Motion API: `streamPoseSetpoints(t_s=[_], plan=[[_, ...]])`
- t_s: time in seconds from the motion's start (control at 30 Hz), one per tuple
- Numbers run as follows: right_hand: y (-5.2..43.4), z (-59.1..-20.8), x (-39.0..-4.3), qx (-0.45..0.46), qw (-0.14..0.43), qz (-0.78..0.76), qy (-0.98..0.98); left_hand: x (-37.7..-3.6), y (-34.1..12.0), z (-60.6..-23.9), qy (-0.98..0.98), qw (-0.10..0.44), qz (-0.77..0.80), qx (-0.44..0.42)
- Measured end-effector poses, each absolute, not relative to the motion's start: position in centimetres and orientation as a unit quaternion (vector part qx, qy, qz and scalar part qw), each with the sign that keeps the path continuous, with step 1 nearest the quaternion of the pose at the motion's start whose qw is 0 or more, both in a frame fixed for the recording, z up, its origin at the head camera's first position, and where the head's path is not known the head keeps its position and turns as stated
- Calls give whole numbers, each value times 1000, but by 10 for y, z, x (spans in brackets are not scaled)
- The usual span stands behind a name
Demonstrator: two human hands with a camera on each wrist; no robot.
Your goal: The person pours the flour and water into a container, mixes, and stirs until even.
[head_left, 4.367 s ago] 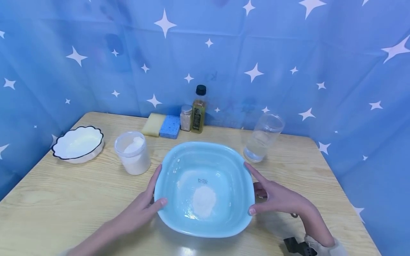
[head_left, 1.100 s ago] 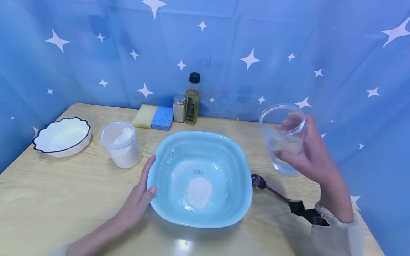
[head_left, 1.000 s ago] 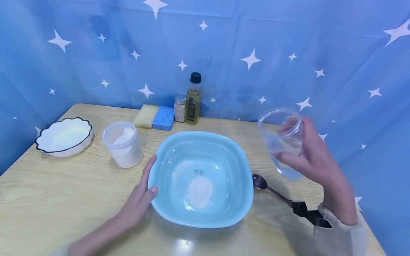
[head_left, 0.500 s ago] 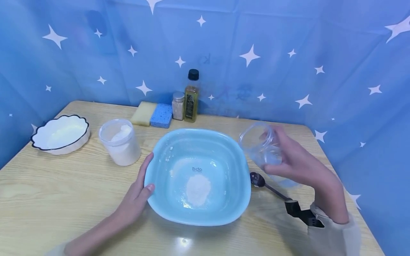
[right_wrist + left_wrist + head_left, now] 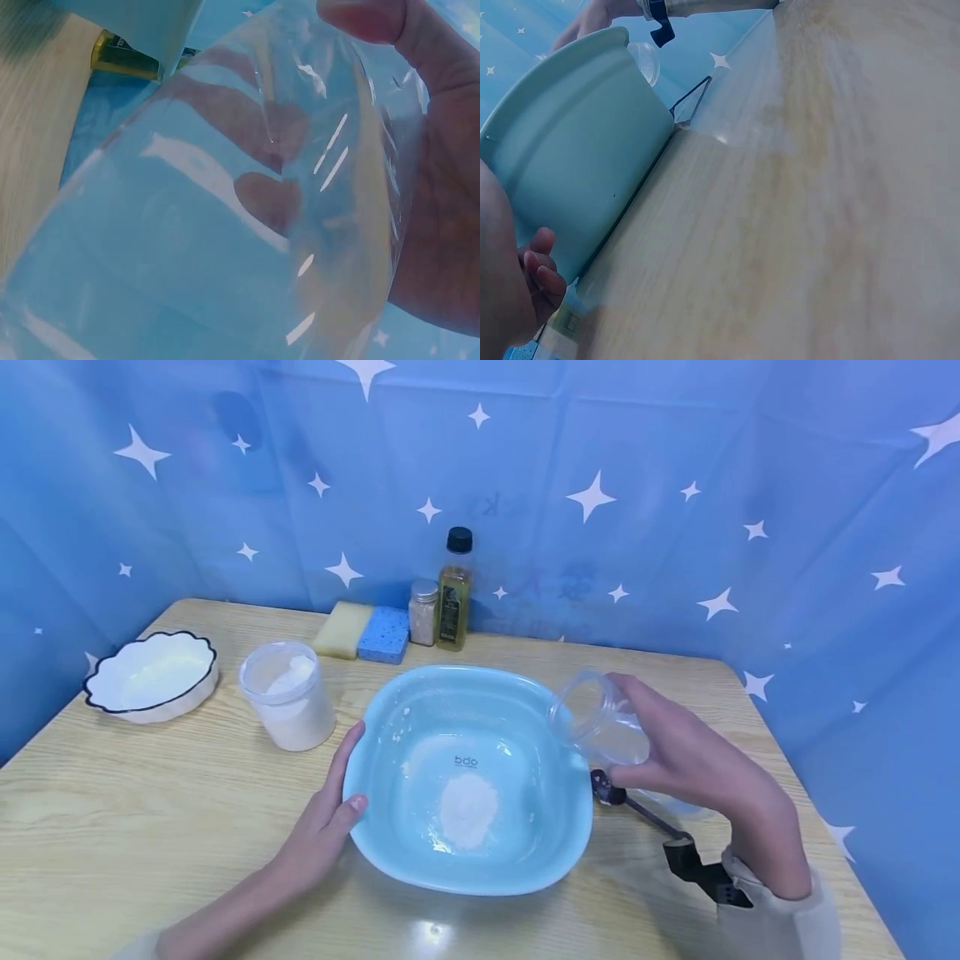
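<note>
Clear cup tipped over blue basin's right rim, clasped by right hand.
Left hand gripping basin's left rim; white powder inside; spoon beside; powder jar, scalloped dish, sponges, oil bottle behind.

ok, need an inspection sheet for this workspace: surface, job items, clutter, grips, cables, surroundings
Surface: light wooden table; one glare spot near the front edge.
Job's things: light blue basin holding a small heap of white powder; clear plastic cup with water, tilted mouth-first over the basin's right rim.
Clutter: tub of white powder, scalloped white dish, yellow sponge, blue sponge, shaker jar, oil bottle, spoon right of the basin.
Grips: left hand holds the basin's left rim; right hand grips the cup.
Cables: nothing seen.
Surroundings: blue star-print backdrop on three sides.
</note>
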State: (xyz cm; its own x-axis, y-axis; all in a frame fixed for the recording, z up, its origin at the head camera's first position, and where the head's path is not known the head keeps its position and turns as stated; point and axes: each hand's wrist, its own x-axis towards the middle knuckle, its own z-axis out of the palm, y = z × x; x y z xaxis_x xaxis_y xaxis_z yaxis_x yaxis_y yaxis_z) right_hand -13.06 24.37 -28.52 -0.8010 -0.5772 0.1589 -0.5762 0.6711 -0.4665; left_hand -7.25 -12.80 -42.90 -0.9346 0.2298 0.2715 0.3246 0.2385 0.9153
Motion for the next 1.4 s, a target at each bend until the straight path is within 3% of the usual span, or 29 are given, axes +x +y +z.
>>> streamPoseSetpoints(t_s=[0.53, 1.4], plan=[[239, -289, -132, -304, 16, -223, 926, -72, -128, -427, -776, 26, -604, -180], [243, -286, -132, -292, -27, -184, 938, -73, -128, -427, -780, 19, -601, -174]])
